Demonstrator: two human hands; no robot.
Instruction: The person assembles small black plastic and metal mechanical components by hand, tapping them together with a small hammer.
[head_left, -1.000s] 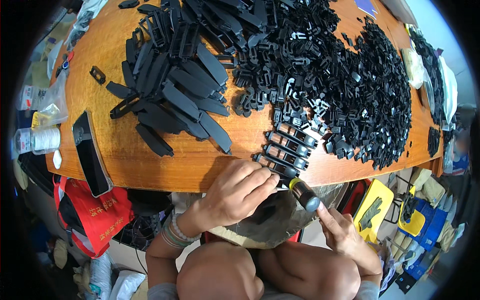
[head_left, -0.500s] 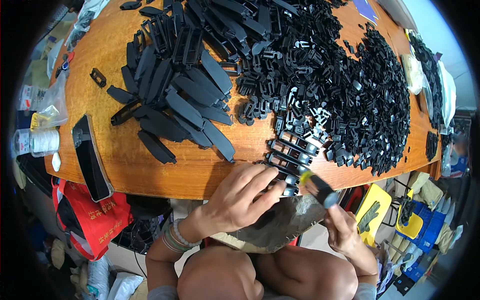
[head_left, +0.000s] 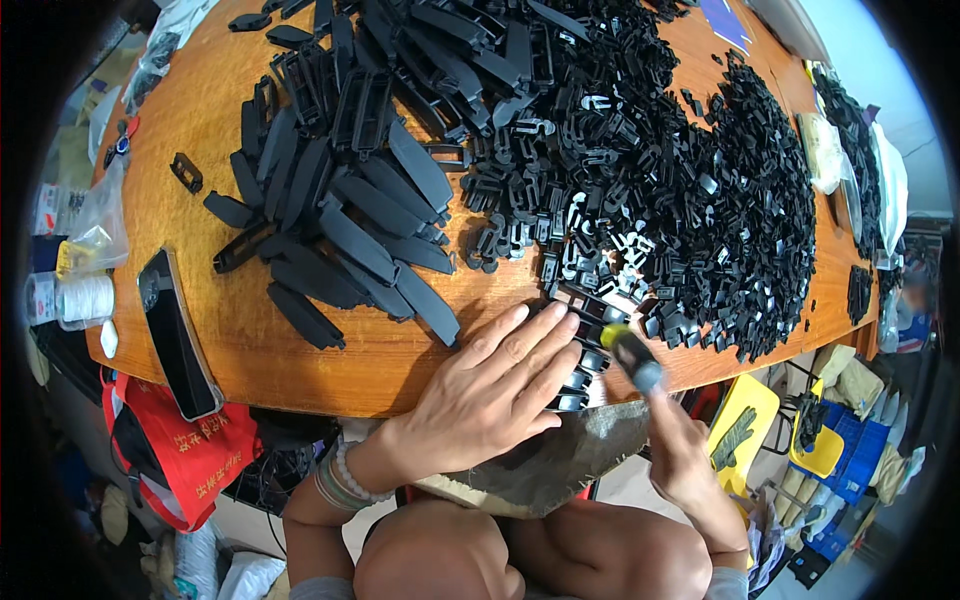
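My left hand [head_left: 490,390] lies over a row of black plastic frames [head_left: 570,382] at the table's front edge. Its fingers are stretched out and nearly flat, with the fingertips on the far part of the row. In my right hand [head_left: 680,445] is a small mallet [head_left: 634,360], blurred by motion, with a dark head that is yellow at one end and grey at the other. The yellow end is beside the right ends of the frames; I cannot tell whether it touches them. The fingers hide much of the row.
Long black plastic covers [head_left: 360,245] are piled left of centre. A large heap of small black clips [head_left: 740,220] covers the right. A phone [head_left: 180,335] lies at the left edge, above a red bag [head_left: 195,450]. A grey cloth-like sheet [head_left: 560,455] hangs over my lap. A yellow stool [head_left: 745,415] stands at right.
My left hand has slid farther up the row and its fingers, bent before, are now straighter. The mallet has moved slightly, staying at the row's right side. The whole view has shifted a little.
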